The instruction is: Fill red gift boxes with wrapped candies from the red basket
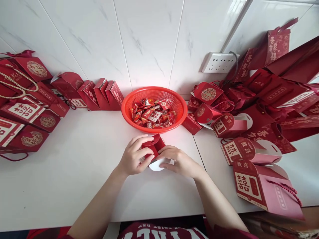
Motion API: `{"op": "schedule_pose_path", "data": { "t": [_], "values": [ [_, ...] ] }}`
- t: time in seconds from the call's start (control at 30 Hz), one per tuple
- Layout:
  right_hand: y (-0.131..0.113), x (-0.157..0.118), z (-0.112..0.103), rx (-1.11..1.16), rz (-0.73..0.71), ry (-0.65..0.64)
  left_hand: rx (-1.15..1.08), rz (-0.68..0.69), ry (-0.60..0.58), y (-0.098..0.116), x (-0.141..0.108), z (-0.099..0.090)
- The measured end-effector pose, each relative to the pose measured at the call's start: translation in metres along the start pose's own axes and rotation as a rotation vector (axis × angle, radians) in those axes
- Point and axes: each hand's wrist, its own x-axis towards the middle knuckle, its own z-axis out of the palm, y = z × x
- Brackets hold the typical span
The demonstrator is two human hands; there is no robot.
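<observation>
Between my hands is a small red gift box (154,146) with rounded flaps, one of them showing its white inside toward me. My left hand (136,154) is closed on the box's left side, its fingers over the red flap. My right hand (176,161) grips the right side, with the fingers at the edge of the white flap. Just beyond the box stands a red plastic basket (183,116) holding many wrapped candies (154,114). The inside of the box is mostly hidden by its flaps and my fingers.
Red gift boxes (32,139) are stacked at the left, and several small ones (101,94) line the wall. More boxes (245,186) and bags (274,86) crowd the right side. A white power strip (219,62) is on the tiled wall; a table seam runs right of my hands.
</observation>
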Motion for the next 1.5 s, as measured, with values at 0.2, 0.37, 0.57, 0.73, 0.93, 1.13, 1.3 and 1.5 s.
{"op": "schedule_pose_path", "data": {
  "t": [0.2, 0.37, 0.57, 0.73, 0.93, 1.13, 1.3, 1.5],
  "values": [
    [0.005, -0.001, 0.005, -0.107, -0.057, 0.033, -0.022, 0.048, -0.182, 0.008, -0.003, 0.01],
    [0.007, -0.004, 0.001, -0.239, -0.093, 0.029, -0.008, 0.036, -0.288, 0.013, 0.0, 0.008],
    [0.001, -0.003, 0.002, -0.351, -0.164, 0.045, -0.163, -0.01, -0.23, 0.012, -0.001, 0.008],
    [-0.004, -0.002, 0.0, -0.371, -0.135, -0.012, -0.355, -0.167, -0.116, 0.006, -0.002, 0.003],
    [-0.009, 0.0, 0.001, -0.408, -0.05, -0.132, -0.32, -0.435, -0.071, -0.004, 0.0, -0.025],
    [-0.008, 0.0, 0.004, -0.463, -0.03, -0.111, -0.258, -0.602, -0.24, -0.018, -0.004, -0.039],
    [-0.006, 0.001, 0.009, -0.511, -0.04, -0.092, -0.261, -0.477, -0.484, -0.01, 0.005, -0.039],
    [-0.013, -0.001, 0.0, -0.325, -0.081, -0.012, -0.273, -0.48, -0.519, -0.004, 0.008, -0.038]
  ]
}}
